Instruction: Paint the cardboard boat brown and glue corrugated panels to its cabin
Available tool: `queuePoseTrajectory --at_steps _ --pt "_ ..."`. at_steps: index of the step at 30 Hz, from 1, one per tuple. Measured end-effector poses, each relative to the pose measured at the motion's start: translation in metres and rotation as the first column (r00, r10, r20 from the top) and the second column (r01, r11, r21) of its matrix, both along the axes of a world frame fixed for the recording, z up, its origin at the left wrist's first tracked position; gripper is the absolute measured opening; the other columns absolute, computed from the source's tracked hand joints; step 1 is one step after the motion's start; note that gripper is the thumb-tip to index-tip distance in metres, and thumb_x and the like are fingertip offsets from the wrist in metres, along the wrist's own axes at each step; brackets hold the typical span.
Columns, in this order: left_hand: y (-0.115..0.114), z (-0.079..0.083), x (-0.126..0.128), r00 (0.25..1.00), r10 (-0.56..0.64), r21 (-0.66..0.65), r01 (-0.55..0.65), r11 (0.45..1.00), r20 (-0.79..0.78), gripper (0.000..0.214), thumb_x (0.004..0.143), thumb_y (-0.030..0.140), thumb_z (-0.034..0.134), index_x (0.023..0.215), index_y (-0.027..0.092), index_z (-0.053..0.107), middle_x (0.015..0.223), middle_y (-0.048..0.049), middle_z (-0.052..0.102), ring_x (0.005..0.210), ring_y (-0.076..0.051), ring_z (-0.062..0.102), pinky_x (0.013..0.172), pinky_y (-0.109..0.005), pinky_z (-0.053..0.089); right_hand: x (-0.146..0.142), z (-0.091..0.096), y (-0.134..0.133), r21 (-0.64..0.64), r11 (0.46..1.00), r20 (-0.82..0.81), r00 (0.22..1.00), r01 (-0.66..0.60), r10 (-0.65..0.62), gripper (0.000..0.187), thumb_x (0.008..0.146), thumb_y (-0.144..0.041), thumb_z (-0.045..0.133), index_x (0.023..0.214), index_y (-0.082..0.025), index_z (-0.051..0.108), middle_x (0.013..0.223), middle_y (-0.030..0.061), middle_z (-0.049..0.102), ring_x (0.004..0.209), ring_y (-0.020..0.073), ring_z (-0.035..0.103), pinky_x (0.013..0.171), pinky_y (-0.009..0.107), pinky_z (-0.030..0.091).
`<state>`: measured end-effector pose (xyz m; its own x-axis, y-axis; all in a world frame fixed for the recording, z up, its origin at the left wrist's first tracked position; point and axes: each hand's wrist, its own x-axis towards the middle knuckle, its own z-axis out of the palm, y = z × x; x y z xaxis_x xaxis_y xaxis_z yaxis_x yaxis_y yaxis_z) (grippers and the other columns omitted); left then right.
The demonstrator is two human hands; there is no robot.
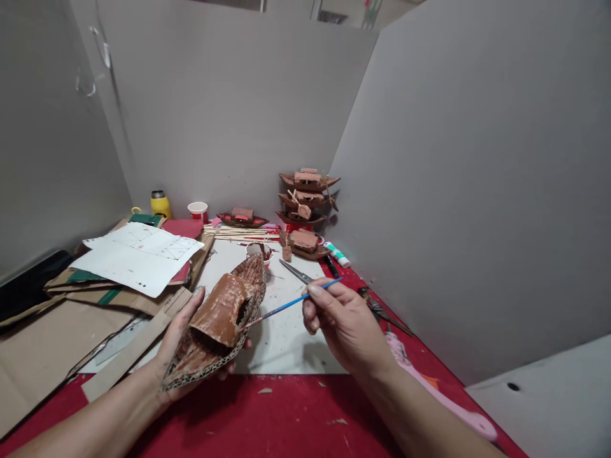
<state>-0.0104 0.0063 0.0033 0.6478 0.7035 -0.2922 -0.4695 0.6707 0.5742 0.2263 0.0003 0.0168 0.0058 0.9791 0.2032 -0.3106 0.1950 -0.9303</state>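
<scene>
Head view: the model boat is held up over the left, near part of the white board, tilted, one pointed end towards the board's far side; the left hand cups its hull from beneath, thumb along one side and fingertips curling out under the opposite rim, so the grip is closed around it; the right hand, above the board's right edge, pinches a blue paintbrush between thumb and fingers, its tip at the foot of the brown canopy; the rim shows corrugated edges, so the boat is probably light, fairly stiff, yet easily crushed; the hull's underside seems the safest hold, the canopy the likeliest to dent or smear; on the board's far half stands a paint cup, with scissors towards its right edge.
</scene>
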Motion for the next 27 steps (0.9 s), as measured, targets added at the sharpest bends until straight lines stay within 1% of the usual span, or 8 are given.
queuePoseTrajectory --at_steps 2,4,9,12,15,21,24,27 --pt "0.001 -0.001 0.000 1.000 -0.003 0.009 0.003 1.000 0.002 0.059 0.090 0.058 0.038 0.108 0.008 0.064 0.078 -0.0199 0.074 0.048 -0.024 0.069 0.042 -0.030 0.054 -0.001 0.001 -0.001 -0.006 1.000 -0.038 0.999 -0.019 0.018 0.024 0.079 -0.039 0.074 0.075 -0.018 0.063 0.054 -0.0039 0.062 0.042 0.0061 0.051 0.041 0.017 0.040" --pt "0.002 -0.003 -0.001 0.999 -0.034 0.027 0.034 0.999 0.008 0.060 0.090 0.059 0.037 0.110 0.009 0.063 0.079 -0.0195 0.074 0.049 -0.024 0.069 0.041 -0.029 0.053 -0.002 0.002 -0.002 -0.011 0.999 -0.042 0.998 -0.040 0.039 0.024 0.079 -0.039 0.074 0.076 -0.017 0.064 0.055 -0.0035 0.063 0.042 0.0065 0.051 0.042 0.017 0.040" --pt "0.004 -0.009 -0.002 0.994 -0.103 0.043 0.102 0.994 0.023 0.064 0.089 0.062 0.037 0.111 0.008 0.062 0.081 -0.0189 0.074 0.050 -0.025 0.069 0.041 -0.029 0.053 0.002 0.004 -0.003 0.018 0.998 0.052 0.997 -0.064 0.063 0.022 0.080 -0.038 0.073 0.080 -0.017 0.065 0.057 -0.0025 0.064 0.045 0.0087 0.054 0.044 0.020 0.042" --pt "0.004 -0.011 -0.002 0.994 -0.105 0.044 0.104 0.994 0.022 0.066 0.089 0.063 0.035 0.113 0.008 0.062 0.080 -0.0185 0.074 0.048 -0.024 0.069 0.040 -0.028 0.053 0.008 0.008 -0.004 0.057 0.997 0.113 0.992 -0.060 0.053 0.019 0.081 -0.036 0.072 0.080 -0.018 0.066 0.060 -0.0017 0.065 0.049 0.0099 0.056 0.048 0.022 0.044" --pt "0.003 -0.012 -0.003 0.995 -0.095 0.036 0.096 0.995 -0.014 0.065 0.089 0.063 0.034 0.113 0.009 0.062 0.081 -0.0188 0.074 0.049 -0.025 0.069 0.042 -0.030 0.053 0.011 0.011 -0.006 0.081 0.995 0.139 0.989 -0.062 0.050 0.018 0.082 -0.037 0.071 0.080 -0.019 0.066 0.059 -0.0018 0.064 0.049 0.0108 0.056 0.049 0.023 0.044" --pt "0.002 -0.007 -0.001 0.997 -0.050 0.010 0.051 0.999 -0.050 0.062 0.091 0.059 0.034 0.102 0.007 0.067 0.077 -0.0204 0.074 0.051 -0.027 0.069 0.044 -0.034 0.054 0.009 0.011 -0.013 0.066 0.987 0.178 0.975 -0.147 0.133 0.018 0.084 -0.037 0.069 0.081 -0.020 0.066 0.060 -0.0013 0.066 0.050 0.0103 0.057 0.051 0.023 0.047" --pt "0.002 -0.007 0.001 0.994 -0.074 0.010 0.075 0.997 -0.078 0.065 0.091 0.059 0.031 0.100 0.006 0.067 0.076 -0.0214 0.074 0.049 -0.028 0.068 0.043 -0.035 0.053 0.010 0.014 -0.014 0.110 0.986 0.249 0.963 -0.129 0.098 0.018 0.085 -0.037 0.068 0.082 -0.020 0.066 0.061 -0.0001 0.067 0.052 0.0113 0.059 0.052 0.024 0.049" --pt "0.002 -0.009 0.001 0.993 -0.073 0.044 0.077 0.996 -0.096 0.064 0.090 0.059 0.034 0.101 0.006 0.068 0.076 -0.0201 0.074 0.048 -0.026 0.068 0.042 -0.032 0.053 0.014 0.019 -0.014 0.193 0.979 0.329 0.944 -0.064 -0.003 0.018 0.086 -0.036 0.066 0.081 -0.019 0.067 0.063 0.0013 0.067 0.054 0.0125 0.059 0.052 0.025 0.050"
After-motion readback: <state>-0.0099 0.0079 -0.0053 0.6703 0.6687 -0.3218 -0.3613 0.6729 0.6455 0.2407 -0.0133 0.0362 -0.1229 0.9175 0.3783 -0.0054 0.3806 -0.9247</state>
